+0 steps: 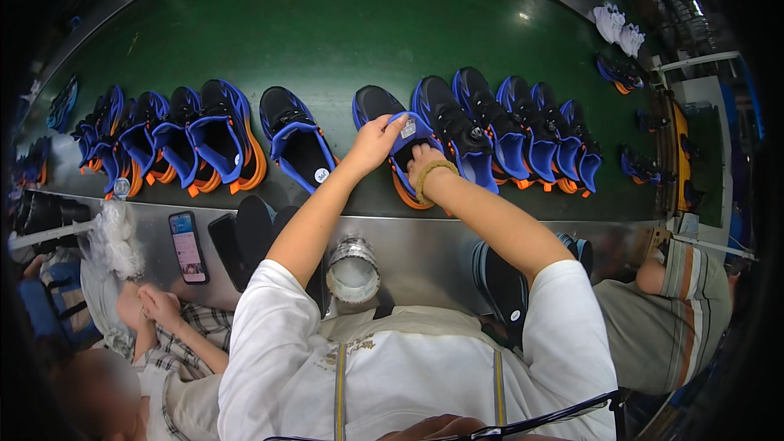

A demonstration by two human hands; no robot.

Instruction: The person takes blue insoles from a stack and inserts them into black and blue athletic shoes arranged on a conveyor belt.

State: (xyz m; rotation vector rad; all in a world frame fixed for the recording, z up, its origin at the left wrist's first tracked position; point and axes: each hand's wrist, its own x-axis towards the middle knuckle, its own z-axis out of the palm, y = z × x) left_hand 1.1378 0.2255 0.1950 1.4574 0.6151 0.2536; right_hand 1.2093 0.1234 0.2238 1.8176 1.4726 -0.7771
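Inside the black-and-blue sneaker with an orange sole (378, 103), the fingertips of the right hand (430, 170) are hidden in the opening; they are bent inward, and whether they have hold of anything cannot be told. The left hand (374, 145) has its thumb and fingers closed on the top of the blue padded tongue (413, 126), pulling it up from the collar. The right hand and its yellowish woven bracelet (436, 177) cover part of the heel. Below, the forearms cut across dark, flat shapes on the grey metal ledge (425, 249), which are perhaps insoles. The clear round jar (354, 269) there shows an open rim, its contents hard to make out. Toward the dark rim of the view, the shoes at both ends shrink and blur.

The sneaker rests on the green tabletop (343, 24), its heel near the front edge where the ledge begins. Bare green lies beyond its toe, and a gap separates it from the single black-and-blue shoe (286, 114) on the left; on the right the next black-and-blue shoe (443, 110) stands just beside it.

Its toe points away from the person and somewhat left, the long axis running from there back toward the person and slightly right.
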